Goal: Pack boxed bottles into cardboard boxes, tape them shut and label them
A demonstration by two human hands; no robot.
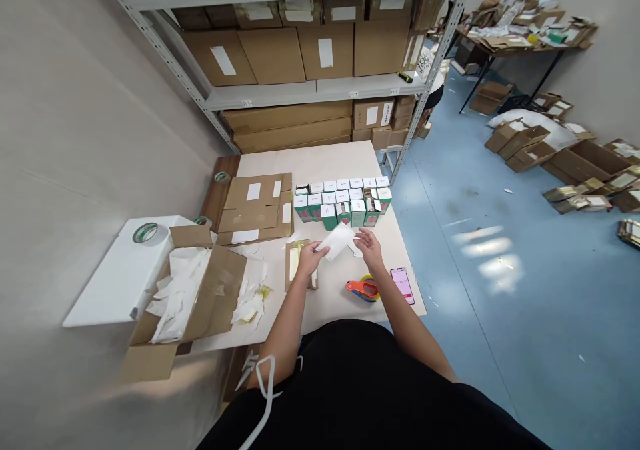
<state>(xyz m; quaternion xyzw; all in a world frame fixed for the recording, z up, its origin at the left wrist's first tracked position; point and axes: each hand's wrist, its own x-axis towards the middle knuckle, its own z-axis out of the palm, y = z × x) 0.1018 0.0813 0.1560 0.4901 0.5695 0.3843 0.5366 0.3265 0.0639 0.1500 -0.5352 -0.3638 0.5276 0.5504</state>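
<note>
My left hand and my right hand hold a white paper sheet between them, just above the table. Both hands pinch its edges with closed fingers. Right behind the sheet stand two rows of small green and white boxes. A flat brown packet lies under my left hand. An orange and yellow tape dispenser sits near my right wrist, with a pink phone beside it.
An open cardboard box of white paper scraps sits at the left on a white board with a green tape roll. Flattened cartons lie on the table. Metal shelves hold cartons behind. Boxes litter the blue floor at right.
</note>
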